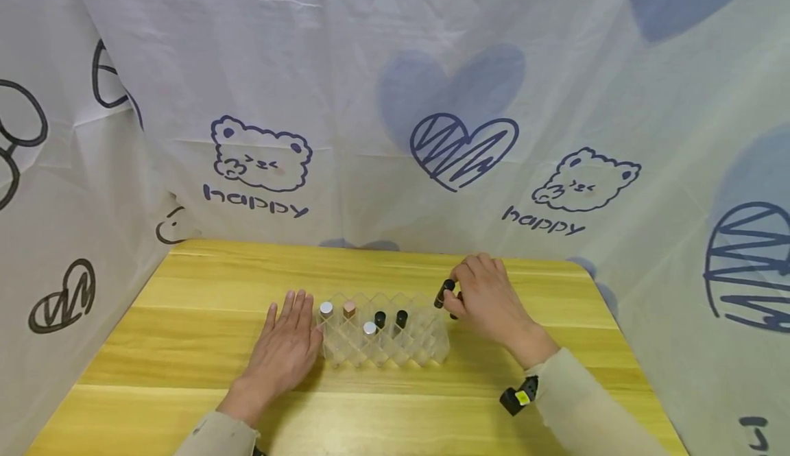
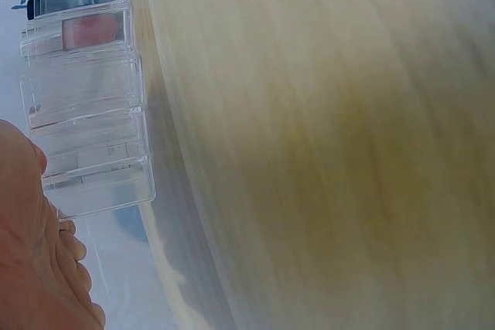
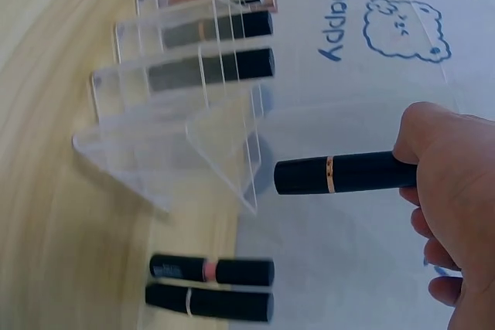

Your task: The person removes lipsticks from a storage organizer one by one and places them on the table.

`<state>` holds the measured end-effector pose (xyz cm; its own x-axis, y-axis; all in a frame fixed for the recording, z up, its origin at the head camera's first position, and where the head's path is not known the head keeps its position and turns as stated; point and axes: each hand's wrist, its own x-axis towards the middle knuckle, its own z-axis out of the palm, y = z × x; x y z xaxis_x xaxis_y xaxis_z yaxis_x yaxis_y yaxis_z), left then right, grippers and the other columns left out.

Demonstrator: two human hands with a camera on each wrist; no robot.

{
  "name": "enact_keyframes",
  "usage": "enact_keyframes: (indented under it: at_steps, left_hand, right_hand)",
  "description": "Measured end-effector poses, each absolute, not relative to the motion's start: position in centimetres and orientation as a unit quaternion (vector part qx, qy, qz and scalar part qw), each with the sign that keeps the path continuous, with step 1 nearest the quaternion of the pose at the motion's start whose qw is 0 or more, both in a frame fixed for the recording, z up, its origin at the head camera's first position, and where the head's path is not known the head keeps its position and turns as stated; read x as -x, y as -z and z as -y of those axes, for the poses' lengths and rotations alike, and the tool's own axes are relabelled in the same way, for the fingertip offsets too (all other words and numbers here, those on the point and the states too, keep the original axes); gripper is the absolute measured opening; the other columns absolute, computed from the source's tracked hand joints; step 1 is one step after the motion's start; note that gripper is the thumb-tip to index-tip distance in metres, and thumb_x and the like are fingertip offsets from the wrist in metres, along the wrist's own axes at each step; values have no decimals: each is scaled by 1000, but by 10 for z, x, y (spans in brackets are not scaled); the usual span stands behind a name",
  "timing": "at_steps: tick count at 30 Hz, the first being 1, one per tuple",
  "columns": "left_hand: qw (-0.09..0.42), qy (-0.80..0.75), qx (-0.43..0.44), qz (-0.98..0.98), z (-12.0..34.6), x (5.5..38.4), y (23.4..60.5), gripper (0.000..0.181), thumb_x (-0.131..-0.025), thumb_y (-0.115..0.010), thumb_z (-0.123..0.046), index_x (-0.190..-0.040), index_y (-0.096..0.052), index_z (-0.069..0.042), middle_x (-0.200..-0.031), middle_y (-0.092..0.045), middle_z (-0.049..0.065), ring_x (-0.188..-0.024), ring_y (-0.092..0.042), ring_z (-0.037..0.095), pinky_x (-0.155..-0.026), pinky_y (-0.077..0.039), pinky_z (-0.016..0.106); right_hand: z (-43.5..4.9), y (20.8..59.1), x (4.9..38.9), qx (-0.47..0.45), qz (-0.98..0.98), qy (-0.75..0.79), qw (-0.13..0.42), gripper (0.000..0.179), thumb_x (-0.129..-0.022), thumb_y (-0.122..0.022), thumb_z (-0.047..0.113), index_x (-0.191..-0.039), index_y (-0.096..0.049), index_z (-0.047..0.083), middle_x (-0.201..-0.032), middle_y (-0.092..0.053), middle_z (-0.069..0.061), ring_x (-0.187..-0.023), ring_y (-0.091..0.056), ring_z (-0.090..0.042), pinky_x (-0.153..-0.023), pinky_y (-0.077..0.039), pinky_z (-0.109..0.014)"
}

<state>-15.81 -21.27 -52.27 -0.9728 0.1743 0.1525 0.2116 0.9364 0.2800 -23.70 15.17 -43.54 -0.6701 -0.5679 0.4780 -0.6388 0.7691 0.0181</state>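
A clear plastic lipstick organizer [image 1: 387, 353] with diamond-shaped slots stands on the table. Several lipsticks are in it: two with silver-white caps, a pinkish-brown one [image 1: 350, 309] and two with black caps. My right hand [image 1: 490, 298] pinches a black lipstick [image 3: 344, 174] with a gold ring by one end, just off the organizer's right end. Flat against the organizer's left end, my left hand [image 1: 285, 343] has its fingers straight and its thumb at the plastic side. Two more black lipsticks [image 3: 213, 303] stand side by side to the right of the organizer, mostly hidden by my right hand in the head view.
The yellow wood-grain table [image 1: 185, 319] runs back to a white cloth [image 1: 358, 99] printed with hearts and bears, which also hangs at both sides. A black wrist strap device [image 1: 518, 396] is on my right wrist.
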Motion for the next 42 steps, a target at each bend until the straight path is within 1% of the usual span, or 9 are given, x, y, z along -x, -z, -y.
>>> enact_keyframes:
  at_steps: [8,13,21,28,36,42]
  left_hand:
    - [72,143,98,982,212,159,523,64,-114,-37,-34,-162,-29,8,-169,-29,27,-160,-22,42,-131,-14,63]
    - [71,147,97,982,212,158,522,64,-114,-37,-34,-162,-29,8,-169,-29,26,-160,-22,42,-131,-14,63]
    - [67,151,96,982,211,157,520,64,-115,-36,-33,-162,-28,8,-170,-27,26,-161,-20,42,-131,-13,63]
    - [64,152,96,982,211,157,519,64,-114,-37,-33,-162,-28,8,-170,-28,26,-161,-21,42,-131,-13,64]
    - [59,157,93,981,212,157,521,64,-115,-36,-33,-163,-27,8,-170,-27,26,-161,-20,42,-131,-12,64]
    - [58,155,95,982,212,157,520,64,-115,-35,-35,-163,-27,8,-170,-26,26,-161,-19,42,-131,-12,63]
  right_hand:
    - [-180,426,238,-321,910,-65,254,24,-95,-67,27,-99,-67,3,-97,-64,-10,-91,-51,-32,-78,-36,-43]
    - [-197,419,241,-296,916,-65,261,24,-95,-68,26,-98,-66,3,-95,-64,-11,-87,-49,-31,-76,-34,-42]
    - [-222,414,245,-248,933,-68,253,24,-94,-69,25,-98,-67,1,-94,-64,-13,-86,-48,-32,-77,-35,-43]
    - [-236,427,248,-230,940,-70,244,24,-92,-71,24,-95,-68,0,-90,-65,-14,-84,-50,-33,-75,-36,-44]
    - [-236,452,253,-240,936,-72,247,22,-89,-73,20,-94,-69,-1,-89,-65,-15,-83,-53,-35,-71,-37,-43]
    - [-232,466,255,-233,948,-81,202,22,-93,-70,22,-97,-69,0,-94,-66,-14,-88,-54,-35,-76,-39,-45]
